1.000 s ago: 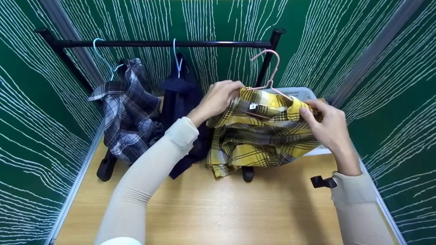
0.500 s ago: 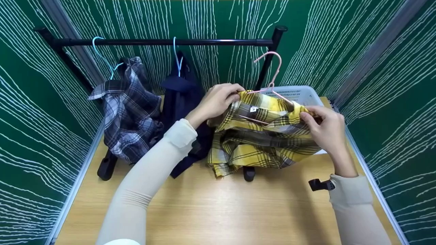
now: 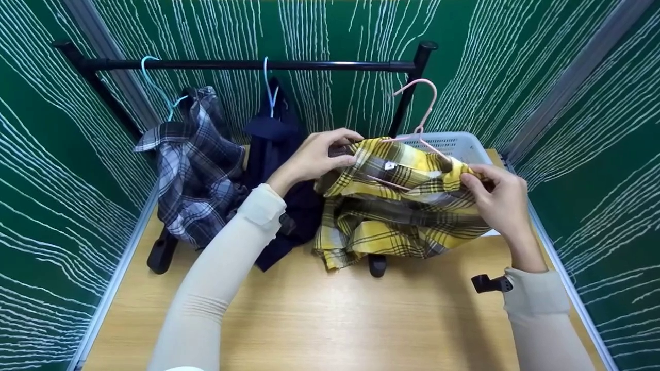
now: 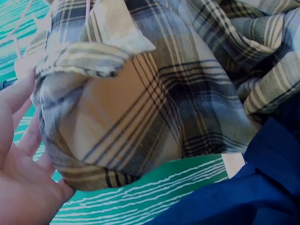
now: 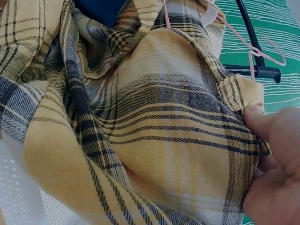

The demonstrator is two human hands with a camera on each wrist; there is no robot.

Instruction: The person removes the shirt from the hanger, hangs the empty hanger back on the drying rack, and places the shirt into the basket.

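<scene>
A yellow-and-black plaid shirt (image 3: 407, 216) is draped on a pink hanger (image 3: 420, 129), whose hook stands free above the collar. My right hand (image 3: 502, 203) pinches the shirt by its right shoulder near the collar; in the right wrist view the thumb (image 5: 262, 121) presses on the cloth there. At the opposite shoulder, my left hand (image 3: 317, 154) has thumb and fingers spread apart. The left wrist view shows that hand (image 4: 28, 173) beside the shirt's edge, fingers loosely extended and partly hidden behind the fabric.
A black rack (image 3: 330, 65) stands behind, with a grey plaid shirt (image 3: 191, 170) and a navy garment (image 3: 273, 154) on blue hangers. Behind the yellow shirt is a white basket (image 3: 472, 147). Green striped walls (image 3: 593, 206) enclose the wooden table (image 3: 335, 319).
The left hand has loosened from the shirt's shoulder and shifted slightly left, its thumb and fingers parting. The hanger and collar have moved a little right and down with the right hand.
</scene>
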